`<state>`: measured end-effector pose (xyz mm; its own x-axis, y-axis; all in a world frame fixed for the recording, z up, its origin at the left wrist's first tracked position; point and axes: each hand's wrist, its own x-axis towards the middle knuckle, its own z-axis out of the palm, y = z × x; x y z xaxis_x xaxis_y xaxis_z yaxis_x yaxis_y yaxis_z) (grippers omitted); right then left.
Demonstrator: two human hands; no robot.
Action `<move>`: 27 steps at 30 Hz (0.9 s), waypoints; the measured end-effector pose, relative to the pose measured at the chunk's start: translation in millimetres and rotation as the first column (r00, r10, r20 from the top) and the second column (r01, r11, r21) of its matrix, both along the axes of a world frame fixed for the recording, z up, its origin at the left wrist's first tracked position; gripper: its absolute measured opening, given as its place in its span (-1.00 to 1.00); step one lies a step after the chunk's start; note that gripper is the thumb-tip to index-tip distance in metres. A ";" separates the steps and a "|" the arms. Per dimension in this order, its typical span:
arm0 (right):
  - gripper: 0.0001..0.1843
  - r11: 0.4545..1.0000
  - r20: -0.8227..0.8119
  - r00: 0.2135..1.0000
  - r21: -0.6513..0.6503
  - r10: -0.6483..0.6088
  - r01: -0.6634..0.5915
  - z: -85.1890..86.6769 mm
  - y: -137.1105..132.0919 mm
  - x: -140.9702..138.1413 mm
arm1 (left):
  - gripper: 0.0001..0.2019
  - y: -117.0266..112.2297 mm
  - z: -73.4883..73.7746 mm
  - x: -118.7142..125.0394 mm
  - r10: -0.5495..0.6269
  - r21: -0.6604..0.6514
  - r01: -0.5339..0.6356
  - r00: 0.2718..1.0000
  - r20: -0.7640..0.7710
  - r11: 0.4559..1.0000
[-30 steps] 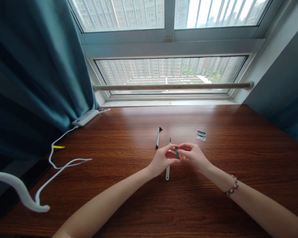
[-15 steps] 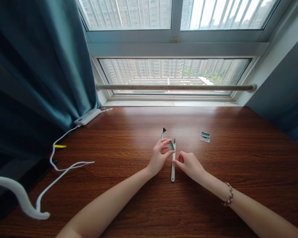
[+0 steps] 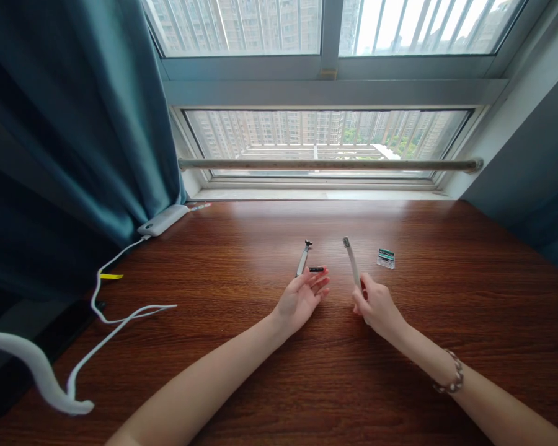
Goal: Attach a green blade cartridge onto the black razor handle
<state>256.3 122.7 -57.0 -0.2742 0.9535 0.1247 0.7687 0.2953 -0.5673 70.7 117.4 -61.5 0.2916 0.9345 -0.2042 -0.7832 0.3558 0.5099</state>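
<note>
My left hand is turned palm up, with a small dark razor cartridge held between the thumb and fingertips. My right hand is closed around the handle of a white toothbrush. The brush points away from me, its dark bristles at the far end, and its lower handle is hidden in the fist. A razor with a silvery handle and black head lies just beyond my left hand, which covers its near end. To the right, a small clear case with green and dark strips rests on the table.
The brown wooden table meets a window with a horizontal rail. At left are a white power strip, looping white cable, yellow strip, thick white curved tube and blue curtain.
My right hand has picked up the toothbrush from the table and moved right with it. My left hand has rolled palm up, turning the cartridge so its dark side shows.
</note>
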 end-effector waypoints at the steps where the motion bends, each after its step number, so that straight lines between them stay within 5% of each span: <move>1: -0.83 0.998 -0.027 0.999 0.054 0.032 -0.031 -2.1 -4.4 6.4 | -0.77 0.0 0.6 -0.5 -0.025 -0.014 0.026 0.999 0.044 1.000; 7: -0.64 0.913 0.048 0.975 0.343 0.215 -0.218 -23.6 -22.3 27.8 | -0.74 2.3 -1.4 -3.8 -0.090 -0.040 0.095 0.987 0.131 0.995; 18: -0.56 0.916 0.133 0.968 0.318 0.213 -0.245 -27.6 -21.1 32.5 | -0.79 1.4 -11.6 -3.0 -0.182 0.013 0.182 0.983 0.017 0.983; 27: -0.61 0.924 0.108 0.980 0.329 0.167 -0.194 -10.9 -23.9 32.2 | -0.71 5.9 -14.0 -5.2 -0.138 0.033 0.142 0.985 -0.101 0.989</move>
<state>288.5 98.7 -67.9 -0.4590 0.7929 0.4008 0.7215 0.5959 -0.3527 65.5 123.2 -75.5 0.4007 0.8938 -0.2014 -0.6724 0.4362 0.5981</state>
